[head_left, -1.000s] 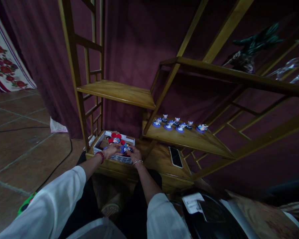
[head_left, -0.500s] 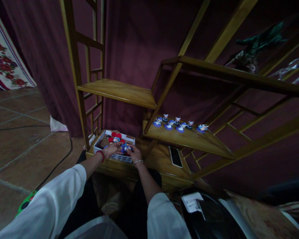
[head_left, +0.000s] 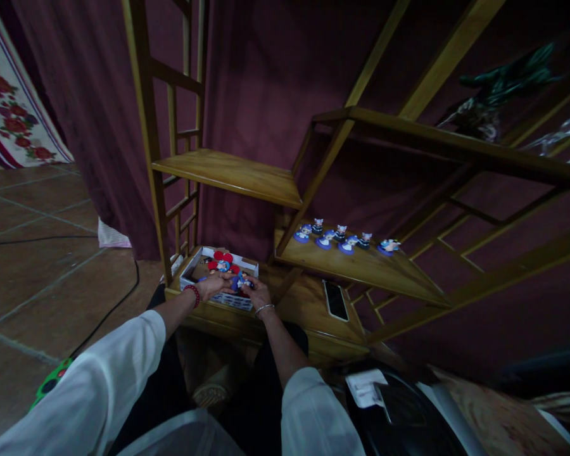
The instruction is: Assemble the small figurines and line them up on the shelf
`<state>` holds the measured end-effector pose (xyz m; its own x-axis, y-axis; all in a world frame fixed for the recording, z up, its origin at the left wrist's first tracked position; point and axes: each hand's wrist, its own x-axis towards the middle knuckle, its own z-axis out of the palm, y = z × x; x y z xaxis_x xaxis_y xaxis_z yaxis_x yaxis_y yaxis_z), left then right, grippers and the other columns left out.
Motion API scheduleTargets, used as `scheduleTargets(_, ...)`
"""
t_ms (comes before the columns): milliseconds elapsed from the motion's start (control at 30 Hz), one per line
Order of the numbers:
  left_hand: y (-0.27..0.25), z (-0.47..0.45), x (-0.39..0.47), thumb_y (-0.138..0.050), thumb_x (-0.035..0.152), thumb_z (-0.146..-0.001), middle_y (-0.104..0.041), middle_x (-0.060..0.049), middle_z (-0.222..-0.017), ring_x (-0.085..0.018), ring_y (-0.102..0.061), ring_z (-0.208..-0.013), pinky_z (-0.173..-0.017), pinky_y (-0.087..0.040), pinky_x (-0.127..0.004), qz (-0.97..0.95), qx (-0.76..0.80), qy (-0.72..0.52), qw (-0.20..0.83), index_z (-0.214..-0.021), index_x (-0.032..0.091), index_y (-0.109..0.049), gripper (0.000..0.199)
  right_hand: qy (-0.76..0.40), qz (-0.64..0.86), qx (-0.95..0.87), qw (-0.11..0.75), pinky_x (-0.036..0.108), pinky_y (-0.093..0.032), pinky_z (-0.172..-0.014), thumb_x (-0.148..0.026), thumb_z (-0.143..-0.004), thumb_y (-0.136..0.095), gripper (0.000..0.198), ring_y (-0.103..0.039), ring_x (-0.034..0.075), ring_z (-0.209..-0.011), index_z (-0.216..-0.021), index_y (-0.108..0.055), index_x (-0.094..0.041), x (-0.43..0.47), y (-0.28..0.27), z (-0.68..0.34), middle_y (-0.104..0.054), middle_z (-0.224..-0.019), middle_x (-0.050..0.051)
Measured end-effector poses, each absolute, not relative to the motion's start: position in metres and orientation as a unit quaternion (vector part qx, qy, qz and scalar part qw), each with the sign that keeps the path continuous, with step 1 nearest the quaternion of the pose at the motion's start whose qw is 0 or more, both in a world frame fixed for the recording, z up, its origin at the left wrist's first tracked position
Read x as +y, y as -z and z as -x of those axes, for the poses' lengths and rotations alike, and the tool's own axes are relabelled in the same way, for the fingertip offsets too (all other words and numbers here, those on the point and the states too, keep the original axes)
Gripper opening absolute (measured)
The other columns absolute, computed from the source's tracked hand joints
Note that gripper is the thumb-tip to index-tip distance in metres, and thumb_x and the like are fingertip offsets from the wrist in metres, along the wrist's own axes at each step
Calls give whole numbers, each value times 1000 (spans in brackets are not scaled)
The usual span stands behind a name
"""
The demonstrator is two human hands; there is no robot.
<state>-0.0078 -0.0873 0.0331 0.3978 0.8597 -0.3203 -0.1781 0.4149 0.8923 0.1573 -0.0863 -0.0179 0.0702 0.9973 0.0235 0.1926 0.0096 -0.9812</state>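
Observation:
A white cardboard box with printed sides sits on the low wooden shelf, and both my hands are over it. Between them is a small purple-blue figurine. My right hand, with a silver bracelet, pinches the figurine from its right side. The fingers of my left hand, with a red bead bracelet, close on its left side. Red-and-blue figurines lie in the box just beyond my fingers. Parts of the box's contents are hidden by my hands.
On the shelf to the right stand several small figurines, some on purple bases. A phone lies on the lower board. A bare shelf board juts out above the box. A black stool-like object stands at lower right.
My hands have drawn the purple-blue figurine slightly up, and it shows more clearly between them. The view has shifted slightly.

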Motion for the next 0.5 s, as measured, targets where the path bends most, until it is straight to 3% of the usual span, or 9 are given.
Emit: scheduleTargets(500,-33,8,-88,-57,5,-71,-64,-6,-90,-15,-58,-83,-73,-49,-26,-404,425,-355,727,-96,11,-62,26,-402,555,-557,469,29,-46,-77,-26,-58,-62,26,-59,15,-79,-83,-64,-20,-93,7,-156,-65,-86,-2)
